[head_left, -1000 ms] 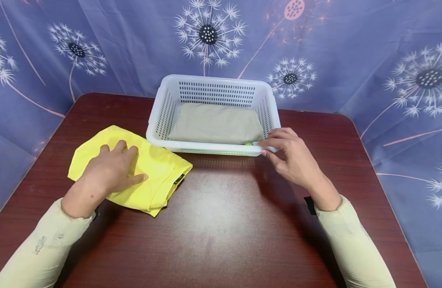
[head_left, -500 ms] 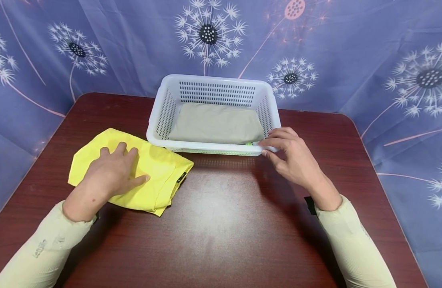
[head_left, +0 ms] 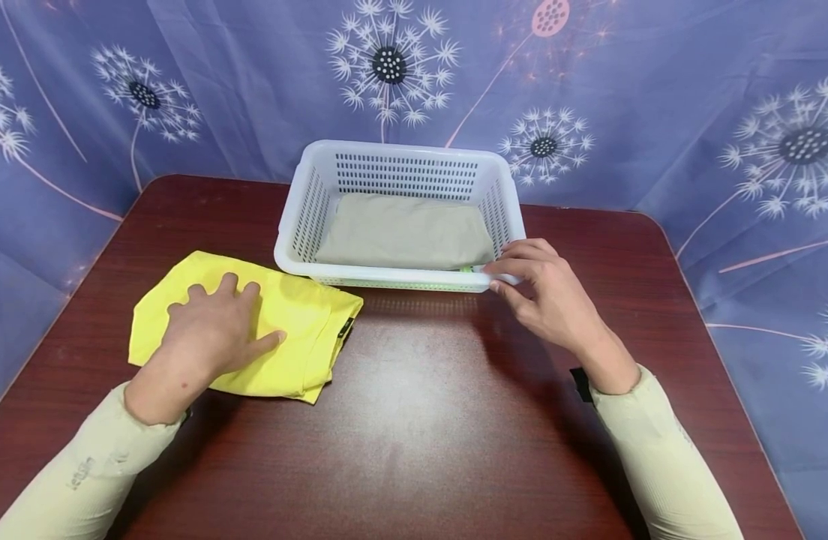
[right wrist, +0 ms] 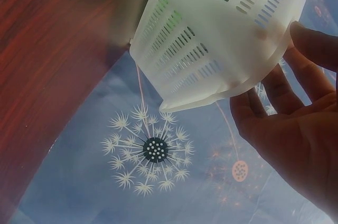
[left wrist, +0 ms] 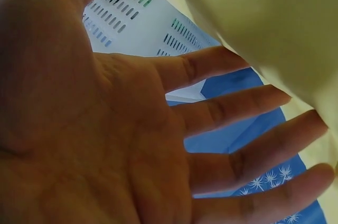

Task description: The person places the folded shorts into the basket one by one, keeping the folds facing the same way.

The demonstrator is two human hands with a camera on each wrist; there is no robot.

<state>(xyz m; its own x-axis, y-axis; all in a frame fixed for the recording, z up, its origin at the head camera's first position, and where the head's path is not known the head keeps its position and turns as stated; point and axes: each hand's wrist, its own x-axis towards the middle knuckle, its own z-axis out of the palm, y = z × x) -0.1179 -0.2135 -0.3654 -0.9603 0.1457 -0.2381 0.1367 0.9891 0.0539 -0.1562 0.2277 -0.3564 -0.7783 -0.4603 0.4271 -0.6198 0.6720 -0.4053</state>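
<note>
My left hand (head_left: 208, 330) rests with fingers spread and nearly straight on a folded yellow garment (head_left: 302, 322), which lies on the table left of the basket. A small black tag (head_left: 346, 328) shows at the garment's right edge. In the left wrist view, the fingertips (left wrist: 274, 93) meet the yellow cloth. Over at the near right corner of a white perforated plastic basket (head_left: 387, 276), my right hand (head_left: 549, 296) pinches the rim between thumb and fingers. Inside the basket lies a folded grey-beige cloth (head_left: 407, 232), with something bright green (head_left: 466, 269) beside it, mostly hidden.
The dark red-brown wooden table (head_left: 414, 450) has rounded far corners. Behind and beside it hangs a blue curtain (head_left: 252, 90) printed with white dandelions, close to the basket's far side. One garment corner reaches the basket's near left corner.
The yellow garment has turned slightly counterclockwise under my left hand, its far corner coming nearer and its near corner shifting right. That hand moved slightly nearer and rightward. Basket and right hand stayed put.
</note>
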